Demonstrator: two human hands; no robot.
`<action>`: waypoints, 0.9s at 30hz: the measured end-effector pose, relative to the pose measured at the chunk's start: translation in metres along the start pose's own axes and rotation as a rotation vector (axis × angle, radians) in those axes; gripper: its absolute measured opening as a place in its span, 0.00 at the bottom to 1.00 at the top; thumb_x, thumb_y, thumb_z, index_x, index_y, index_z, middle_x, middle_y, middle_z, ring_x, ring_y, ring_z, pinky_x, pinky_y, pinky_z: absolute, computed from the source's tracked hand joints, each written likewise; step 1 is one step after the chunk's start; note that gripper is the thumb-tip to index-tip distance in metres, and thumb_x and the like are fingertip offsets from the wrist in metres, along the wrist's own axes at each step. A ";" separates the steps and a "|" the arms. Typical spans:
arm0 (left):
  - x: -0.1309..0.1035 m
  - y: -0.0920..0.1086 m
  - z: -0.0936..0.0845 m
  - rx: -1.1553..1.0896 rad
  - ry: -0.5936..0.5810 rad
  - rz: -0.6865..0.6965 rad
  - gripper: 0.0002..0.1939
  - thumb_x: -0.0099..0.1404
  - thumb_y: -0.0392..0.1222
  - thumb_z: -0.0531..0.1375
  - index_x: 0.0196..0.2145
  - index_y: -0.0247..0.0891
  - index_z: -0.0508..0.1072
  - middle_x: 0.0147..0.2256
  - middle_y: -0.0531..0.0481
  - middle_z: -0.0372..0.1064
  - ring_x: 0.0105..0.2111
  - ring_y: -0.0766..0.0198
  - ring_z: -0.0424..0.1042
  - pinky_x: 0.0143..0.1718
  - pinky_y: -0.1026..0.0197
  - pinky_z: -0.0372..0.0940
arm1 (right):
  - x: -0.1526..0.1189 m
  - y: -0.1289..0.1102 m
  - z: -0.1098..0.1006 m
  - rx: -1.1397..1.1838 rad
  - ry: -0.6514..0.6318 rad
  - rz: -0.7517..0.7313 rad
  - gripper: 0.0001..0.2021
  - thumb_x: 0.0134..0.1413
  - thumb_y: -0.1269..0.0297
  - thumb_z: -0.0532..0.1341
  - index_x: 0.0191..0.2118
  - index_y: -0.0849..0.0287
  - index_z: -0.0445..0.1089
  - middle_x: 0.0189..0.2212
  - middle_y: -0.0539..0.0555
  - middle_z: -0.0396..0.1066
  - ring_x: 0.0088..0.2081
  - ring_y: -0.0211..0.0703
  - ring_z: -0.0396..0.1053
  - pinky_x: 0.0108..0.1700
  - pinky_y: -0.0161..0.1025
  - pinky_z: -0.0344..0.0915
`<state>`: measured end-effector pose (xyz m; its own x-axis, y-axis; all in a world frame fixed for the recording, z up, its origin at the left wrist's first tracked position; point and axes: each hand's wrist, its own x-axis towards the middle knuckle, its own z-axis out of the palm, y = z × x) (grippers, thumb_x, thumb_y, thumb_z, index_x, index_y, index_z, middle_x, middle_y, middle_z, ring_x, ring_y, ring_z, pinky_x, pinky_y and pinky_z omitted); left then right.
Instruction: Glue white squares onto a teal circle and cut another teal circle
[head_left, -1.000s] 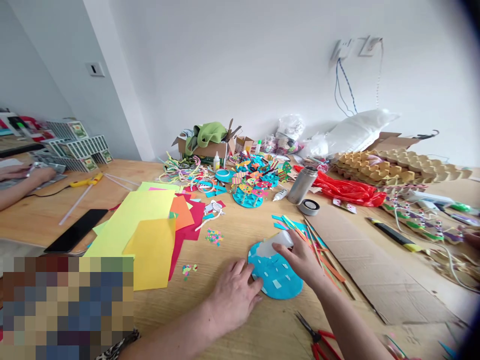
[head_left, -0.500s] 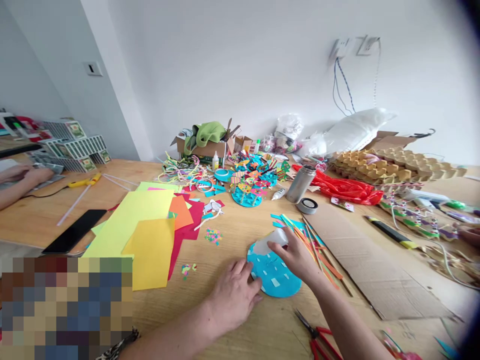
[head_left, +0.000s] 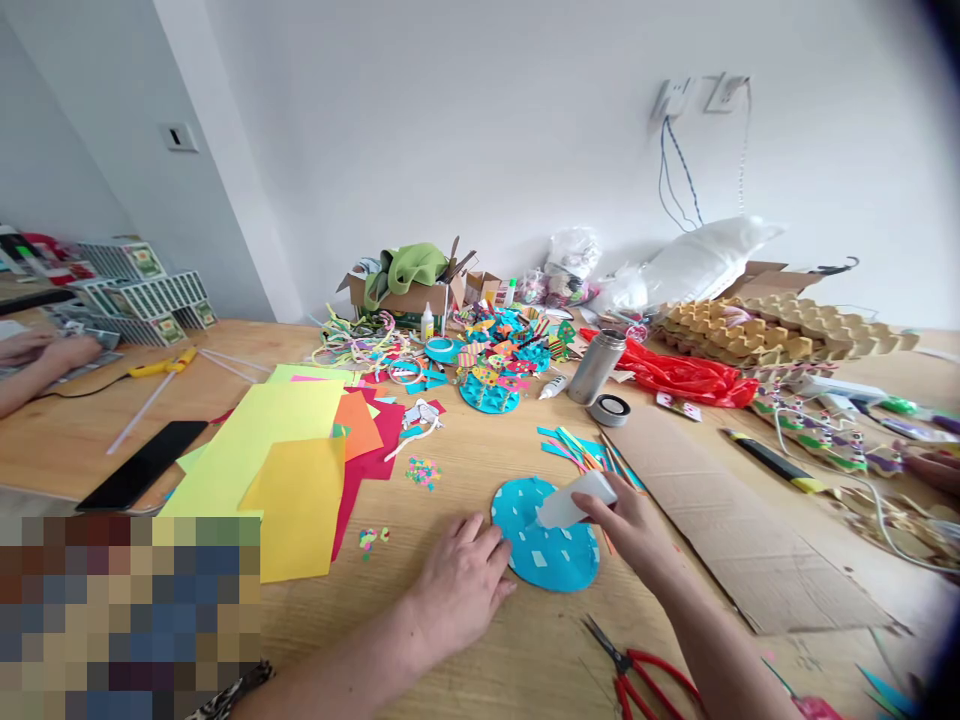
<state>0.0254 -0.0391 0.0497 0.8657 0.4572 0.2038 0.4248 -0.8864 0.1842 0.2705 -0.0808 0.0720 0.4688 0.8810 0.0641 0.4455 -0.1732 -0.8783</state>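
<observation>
Wooden table against a pale wall on my feed. Nearest me: red-handled snips, blades slightly apart. My left hand lies palm-down, relaxed, grasping nothing, fingertips at the left edge of the blue disc, which lies flat between my hands, dotted with pale patches. My right hand grips a white bottle, tilted over the disc; can't tell if its tip touches. Beyond: cardboard strip right, yellow sheet left, metal flask. Farther: yellow-labelled bottle, printed boxes; lettering on both too small for me to read.
</observation>
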 end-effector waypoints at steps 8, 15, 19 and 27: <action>-0.001 0.002 -0.002 0.011 -0.021 0.017 0.11 0.67 0.48 0.55 0.45 0.42 0.70 0.47 0.47 0.64 0.49 0.53 0.60 0.49 0.49 0.60 | 0.011 -0.007 0.015 0.075 0.054 -0.015 0.16 0.47 0.50 0.61 0.35 0.57 0.63 0.26 0.51 0.69 0.30 0.45 0.70 0.30 0.40 0.67; -0.001 0.002 -0.004 -0.003 -0.020 0.020 0.12 0.68 0.48 0.54 0.44 0.41 0.70 0.46 0.46 0.64 0.49 0.53 0.60 0.48 0.49 0.61 | 0.007 -0.022 0.033 -0.204 0.057 -0.184 0.11 0.50 0.54 0.59 0.31 0.54 0.60 0.23 0.48 0.64 0.25 0.43 0.64 0.27 0.39 0.61; -0.002 0.002 -0.003 -0.005 -0.017 0.018 0.12 0.68 0.48 0.54 0.45 0.41 0.70 0.46 0.45 0.64 0.49 0.53 0.60 0.49 0.49 0.60 | 0.005 -0.023 0.034 -0.247 0.086 -0.170 0.11 0.52 0.54 0.58 0.33 0.54 0.58 0.23 0.48 0.63 0.25 0.44 0.64 0.27 0.40 0.60; -0.001 0.003 -0.006 -0.004 -0.023 0.019 0.12 0.68 0.48 0.53 0.44 0.41 0.70 0.46 0.45 0.64 0.49 0.53 0.60 0.48 0.50 0.61 | 0.006 -0.025 0.035 -0.317 0.112 -0.238 0.11 0.52 0.55 0.57 0.37 0.54 0.59 0.27 0.49 0.65 0.27 0.44 0.65 0.29 0.40 0.60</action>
<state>0.0241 -0.0415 0.0560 0.8796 0.4384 0.1847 0.4071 -0.8945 0.1847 0.2351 -0.0560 0.0775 0.3964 0.8626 0.3142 0.7563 -0.1129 -0.6444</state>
